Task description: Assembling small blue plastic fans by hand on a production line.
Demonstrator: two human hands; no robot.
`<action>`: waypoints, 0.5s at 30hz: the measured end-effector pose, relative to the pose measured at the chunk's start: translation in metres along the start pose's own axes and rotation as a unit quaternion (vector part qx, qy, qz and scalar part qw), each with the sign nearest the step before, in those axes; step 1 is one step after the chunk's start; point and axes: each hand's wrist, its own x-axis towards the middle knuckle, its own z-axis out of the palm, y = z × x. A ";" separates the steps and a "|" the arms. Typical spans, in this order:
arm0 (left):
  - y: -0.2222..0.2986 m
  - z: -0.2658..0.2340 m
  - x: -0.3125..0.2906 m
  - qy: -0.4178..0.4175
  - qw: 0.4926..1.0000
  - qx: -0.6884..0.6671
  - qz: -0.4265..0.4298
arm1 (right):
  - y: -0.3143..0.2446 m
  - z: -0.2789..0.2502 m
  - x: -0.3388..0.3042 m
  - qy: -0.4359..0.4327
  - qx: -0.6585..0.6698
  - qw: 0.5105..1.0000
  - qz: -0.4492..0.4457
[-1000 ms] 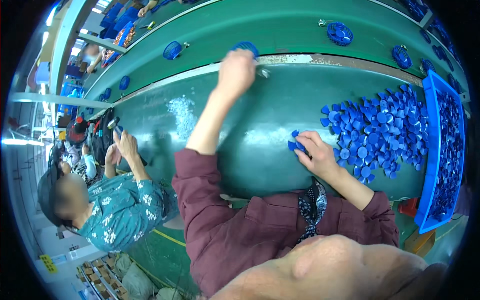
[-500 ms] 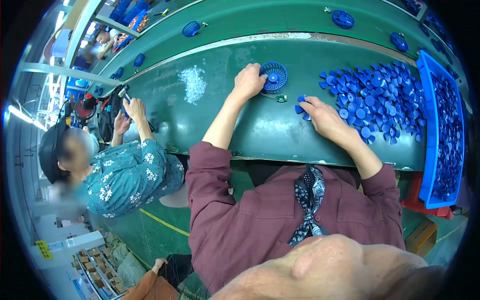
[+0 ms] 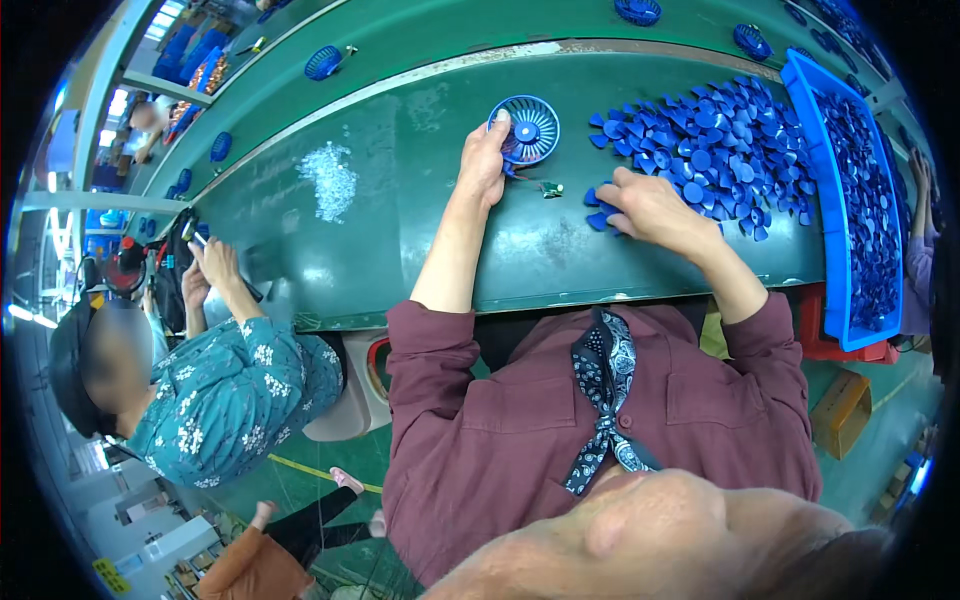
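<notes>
A round blue slotted fan housing (image 3: 531, 130) is in my left hand (image 3: 484, 165), thumb over its rim and fingers underneath. Thin wires run from the housing to a small green circuit board (image 3: 552, 189) lying on the table. Over the left edge of a spread of loose blue fan blades (image 3: 740, 150), my right hand (image 3: 655, 208) is closed, its fingertips pinched at a small blue fan blade (image 3: 597, 219). Those fingers partly hide the blade.
A pile of small clear pieces (image 3: 330, 180) lies left on the green table (image 3: 400, 230). A blue bin (image 3: 800, 90) full of blades stands right. More housings (image 3: 323, 63) sit on the green strip (image 3: 440, 30) beyond. A co-worker in a flowered shirt (image 3: 235, 395) works at left.
The whole view has shifted and turned slightly. My left hand has gone from gripping the housing's side from above to supporting it, with its open face tilted up. My right hand stays at the blades.
</notes>
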 end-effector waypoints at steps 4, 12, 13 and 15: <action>0.001 -0.004 0.000 -0.027 0.998 -0.044 -0.041 | -0.002 -0.009 0.014 0.163 0.139 0.975 -0.055; -0.002 0.006 -0.011 -0.086 0.994 -0.060 -0.041 | -0.020 -0.007 0.074 0.237 -0.017 0.971 -0.032; -0.005 0.008 -0.012 -0.096 0.995 -0.039 -0.015 | -0.022 -0.007 0.077 0.232 -0.032 0.972 -0.027; -0.008 0.014 -0.015 -0.105 0.994 -0.024 0.023 | -0.019 -0.001 0.083 0.240 -0.032 0.970 -0.019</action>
